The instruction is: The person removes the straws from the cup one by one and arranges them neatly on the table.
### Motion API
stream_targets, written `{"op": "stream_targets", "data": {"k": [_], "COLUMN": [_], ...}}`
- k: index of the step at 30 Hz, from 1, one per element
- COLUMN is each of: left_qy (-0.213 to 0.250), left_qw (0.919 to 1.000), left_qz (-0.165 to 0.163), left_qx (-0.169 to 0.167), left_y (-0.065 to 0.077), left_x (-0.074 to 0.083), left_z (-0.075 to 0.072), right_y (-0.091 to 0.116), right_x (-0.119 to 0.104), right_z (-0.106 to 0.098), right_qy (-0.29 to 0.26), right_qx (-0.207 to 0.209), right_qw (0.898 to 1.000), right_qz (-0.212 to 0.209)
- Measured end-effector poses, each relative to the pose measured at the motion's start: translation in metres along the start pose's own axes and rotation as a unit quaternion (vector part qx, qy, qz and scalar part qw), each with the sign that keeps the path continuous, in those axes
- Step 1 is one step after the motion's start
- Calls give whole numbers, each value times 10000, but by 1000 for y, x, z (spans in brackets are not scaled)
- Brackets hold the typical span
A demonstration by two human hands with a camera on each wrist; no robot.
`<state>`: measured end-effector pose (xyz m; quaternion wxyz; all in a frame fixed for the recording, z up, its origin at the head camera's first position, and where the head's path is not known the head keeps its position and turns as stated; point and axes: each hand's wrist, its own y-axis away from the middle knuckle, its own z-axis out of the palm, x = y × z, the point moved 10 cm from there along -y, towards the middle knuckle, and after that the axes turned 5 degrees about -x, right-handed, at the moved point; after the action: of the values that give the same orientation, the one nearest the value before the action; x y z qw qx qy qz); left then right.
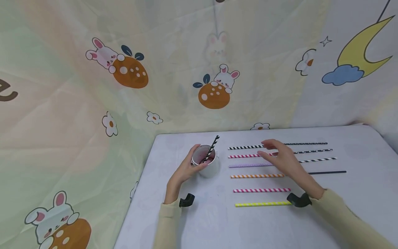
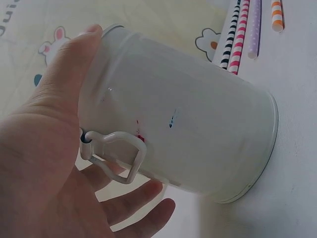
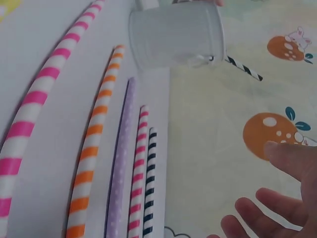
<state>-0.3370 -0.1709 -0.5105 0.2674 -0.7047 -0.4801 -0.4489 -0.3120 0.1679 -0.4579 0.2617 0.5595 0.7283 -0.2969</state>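
Note:
A white metal pail (image 1: pixel 210 171) stands at the left of the table, and one black-and-white striped paper straw (image 1: pixel 214 143) leans up out of it. My left hand (image 1: pixel 184 168) grips the pail near its rim, thumb and fingers on opposite sides; a small wire loop (image 2: pixel 133 144) shows beside the palm. Over the row of straws hovers my right hand (image 1: pixel 285 162), its fingers spread and loosely bent with nothing between them. Nearest below it are a black striped straw (image 1: pixel 244 147), a pink striped straw (image 1: pixel 244 156) and a lilac dotted straw (image 1: pixel 248 166).
Closer to me lie an orange striped straw (image 1: pixel 256 176), another pink striped straw (image 1: pixel 261 190) and a yellow straw (image 1: pixel 261 204). Several dark straws, including a plain black straw (image 1: pixel 329 172), form a right column. A printed cloth (image 1: pixel 174 86) hangs behind the white table (image 1: pixel 211 221).

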Motion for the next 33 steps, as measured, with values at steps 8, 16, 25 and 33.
{"op": "stream_targets", "data": {"k": [8, 16, 25, 33], "left_qy": [-6, 41, -56, 16], "left_qw": [10000, 10000, 10000, 9997], "left_qz": [-5, 5, -29, -20], "left_qx": [14, -27, -71, -236], "left_y": [1, -1, -2, -2], "left_x": [0, 0, 0, 2], "left_z": [0, -1, 0, 2], "right_y": [-12, -21, -31, -45], "right_x": [-7, -20, -27, -36], "right_z": [16, 34, 64, 85], "right_qy": [-763, -1711, -2489, -2965], "right_qx": [-51, -188, -543, -638], "right_qw": [9971, 9850, 9649, 9482], "right_qz": [50, 108, 640, 942]}}
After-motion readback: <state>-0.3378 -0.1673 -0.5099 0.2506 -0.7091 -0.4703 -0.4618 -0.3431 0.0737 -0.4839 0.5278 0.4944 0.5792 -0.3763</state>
